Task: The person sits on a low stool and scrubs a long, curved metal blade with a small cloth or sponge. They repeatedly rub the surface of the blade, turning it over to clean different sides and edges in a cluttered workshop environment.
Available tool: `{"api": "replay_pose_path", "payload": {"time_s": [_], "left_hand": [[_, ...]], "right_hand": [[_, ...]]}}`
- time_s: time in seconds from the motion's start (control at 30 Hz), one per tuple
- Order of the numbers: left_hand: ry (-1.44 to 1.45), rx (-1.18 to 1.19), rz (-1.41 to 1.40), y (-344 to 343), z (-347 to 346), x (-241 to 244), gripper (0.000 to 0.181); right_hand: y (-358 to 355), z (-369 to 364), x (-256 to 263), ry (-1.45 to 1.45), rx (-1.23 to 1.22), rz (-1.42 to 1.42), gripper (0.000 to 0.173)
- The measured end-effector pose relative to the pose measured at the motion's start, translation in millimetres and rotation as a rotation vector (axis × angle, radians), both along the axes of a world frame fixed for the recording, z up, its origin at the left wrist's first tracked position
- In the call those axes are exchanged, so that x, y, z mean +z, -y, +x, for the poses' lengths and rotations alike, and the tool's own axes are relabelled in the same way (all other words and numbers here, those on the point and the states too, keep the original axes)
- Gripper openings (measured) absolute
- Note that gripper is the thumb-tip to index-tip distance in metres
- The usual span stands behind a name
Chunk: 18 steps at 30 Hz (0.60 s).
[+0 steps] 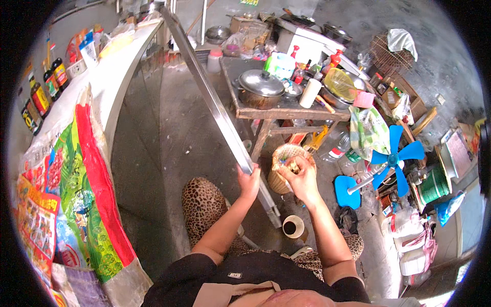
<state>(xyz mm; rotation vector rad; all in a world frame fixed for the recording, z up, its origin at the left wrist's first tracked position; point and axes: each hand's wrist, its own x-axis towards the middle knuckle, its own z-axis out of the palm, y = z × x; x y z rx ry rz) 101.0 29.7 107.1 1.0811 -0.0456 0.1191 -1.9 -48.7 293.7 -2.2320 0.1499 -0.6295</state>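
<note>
My left hand (248, 183) is closed around the lower part of a long, shiny metal bar (215, 111), which slants from the upper left down to beside a pale cup (294, 226) with dark contents. Over the mouth of a woven basket (279, 182) is my right hand (301, 174), its fingers bent; whether it holds anything is too unclear to tell. Small items show inside the basket, partly hidden by the hand.
Ahead stands a wooden table (291, 114) with a lidded pot (262, 85) and a yellow strainer (339, 83). A blue fan (392, 159) is at right, near plastic bottles (339, 147). Along the left runs a white counter (103, 82) with sauce bottles (38, 96) and printed sacks (84, 192).
</note>
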Motion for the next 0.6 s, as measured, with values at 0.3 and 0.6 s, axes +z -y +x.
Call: {"api": "replay_pose_path", "payload": {"time_s": [0.3,0.6], "left_hand": [[0.436,0.072,0.403,12.5,-13.1,2.2,0.077],[0.786,0.041,0.973,17.7,-36.5,55.8,0.094]], "right_hand": [[26.8,-0.5,90.3,0.115,0.183,0.320,0.064],[100.5,-92.4,81.6,0.297,-0.097,0.685,0.042]]}}
